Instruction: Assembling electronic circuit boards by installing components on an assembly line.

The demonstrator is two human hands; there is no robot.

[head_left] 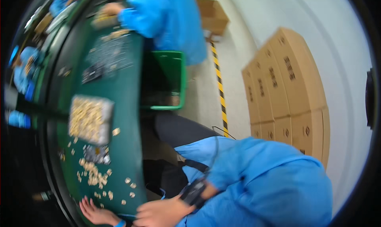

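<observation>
My left hand lies flat on the green table at the bottom edge, fingers spread, holding nothing. Small beige pieces are scattered just beyond its fingertips. My right hand rests at the table's edge beside it, fingers curled. Whether it holds anything is hidden. A black band sits on that wrist, below a blue sleeve. Farther up the table stands a grey tray heaped with more beige pieces.
A green bin stands beside the table. Another person in a blue coat works at the far end. Stacked cardboard boxes line the right wall. Yellow-black tape runs along the floor. My view is tilted and blurred.
</observation>
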